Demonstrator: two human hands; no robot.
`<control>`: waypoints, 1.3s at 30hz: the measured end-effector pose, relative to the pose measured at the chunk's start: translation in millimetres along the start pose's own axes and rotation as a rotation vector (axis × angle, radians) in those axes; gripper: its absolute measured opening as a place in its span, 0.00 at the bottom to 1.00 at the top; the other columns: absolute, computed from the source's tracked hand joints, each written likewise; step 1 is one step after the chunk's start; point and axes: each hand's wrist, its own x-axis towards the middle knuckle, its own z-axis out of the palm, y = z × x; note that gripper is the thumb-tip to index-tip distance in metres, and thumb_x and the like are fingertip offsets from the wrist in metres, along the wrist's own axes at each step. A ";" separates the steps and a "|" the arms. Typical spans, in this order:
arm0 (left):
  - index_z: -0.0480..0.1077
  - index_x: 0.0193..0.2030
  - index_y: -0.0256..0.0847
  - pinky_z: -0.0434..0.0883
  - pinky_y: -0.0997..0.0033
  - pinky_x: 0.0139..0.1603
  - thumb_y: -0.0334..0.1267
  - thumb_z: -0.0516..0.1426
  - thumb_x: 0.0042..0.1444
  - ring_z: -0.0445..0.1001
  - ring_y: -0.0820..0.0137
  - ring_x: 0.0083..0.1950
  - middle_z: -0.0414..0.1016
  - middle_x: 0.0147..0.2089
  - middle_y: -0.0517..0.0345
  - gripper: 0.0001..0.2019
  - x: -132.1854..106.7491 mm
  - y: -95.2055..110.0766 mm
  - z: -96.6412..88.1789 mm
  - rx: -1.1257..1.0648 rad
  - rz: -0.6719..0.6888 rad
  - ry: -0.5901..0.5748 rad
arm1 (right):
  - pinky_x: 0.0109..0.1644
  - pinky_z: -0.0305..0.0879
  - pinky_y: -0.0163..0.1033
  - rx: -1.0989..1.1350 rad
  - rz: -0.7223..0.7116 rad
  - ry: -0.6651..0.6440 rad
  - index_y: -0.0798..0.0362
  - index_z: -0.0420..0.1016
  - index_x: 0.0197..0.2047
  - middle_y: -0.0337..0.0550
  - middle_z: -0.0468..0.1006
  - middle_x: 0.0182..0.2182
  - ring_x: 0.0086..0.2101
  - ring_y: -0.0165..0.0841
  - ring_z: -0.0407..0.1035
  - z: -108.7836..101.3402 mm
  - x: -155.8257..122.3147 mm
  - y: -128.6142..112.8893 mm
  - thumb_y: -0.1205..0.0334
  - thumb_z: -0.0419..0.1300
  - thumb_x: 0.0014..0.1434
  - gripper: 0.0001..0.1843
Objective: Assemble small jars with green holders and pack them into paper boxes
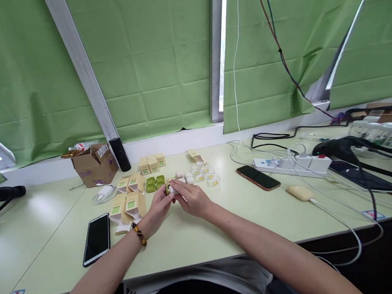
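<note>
My left hand (157, 207) and my right hand (193, 199) meet above the middle of the table, fingers closed round a small white-and-green rounded piece (171, 190). The fingers cover much of it, and its exact kind does not show. Just left of the fingertips sit several small green square cups (154, 184). Behind my right hand stand small whitish rounded pieces (187, 178), partly hidden by it. Beside these are several clear cups (210, 178) with yellow centres. Folded cream cartons (133, 205) with green windows lie left of my left hand.
More cream boxes (152, 164) stand at the back, near a cardboard box (95, 166) and a black cylinder (120, 154). Phones lie left (96, 240) and right (258, 177). A power strip (291, 166), a cream mouse-shaped device (300, 193) and loose cables occupy the right side.
</note>
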 end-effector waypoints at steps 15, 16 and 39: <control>0.77 0.53 0.39 0.72 0.67 0.49 0.57 0.72 0.54 0.75 0.65 0.48 0.78 0.49 0.49 0.28 1.6 5.6 3.7 0.073 -0.047 0.042 | 0.59 0.81 0.56 0.009 0.054 -0.046 0.55 0.63 0.73 0.62 0.78 0.60 0.60 0.50 0.75 0.6 2.8 -7.4 0.65 0.58 0.71 0.29; 0.76 0.52 0.39 0.72 0.68 0.49 0.57 0.72 0.54 0.75 0.66 0.48 0.78 0.49 0.50 0.28 1.2 6.7 4.7 0.051 -0.056 0.040 | 0.59 0.81 0.56 0.011 0.057 -0.051 0.55 0.64 0.72 0.62 0.77 0.60 0.60 0.50 0.75 0.5 2.8 -7.4 0.65 0.58 0.71 0.28; 0.77 0.53 0.40 0.70 0.71 0.48 0.50 0.73 0.56 0.72 0.68 0.48 0.75 0.48 0.52 0.24 -1.8 9.9 8.5 -0.148 -0.095 0.026 | 0.60 0.81 0.56 0.060 0.064 -0.021 0.52 0.64 0.72 0.60 0.77 0.60 0.60 0.48 0.75 4.2 1.3 -2.8 0.65 0.57 0.73 0.26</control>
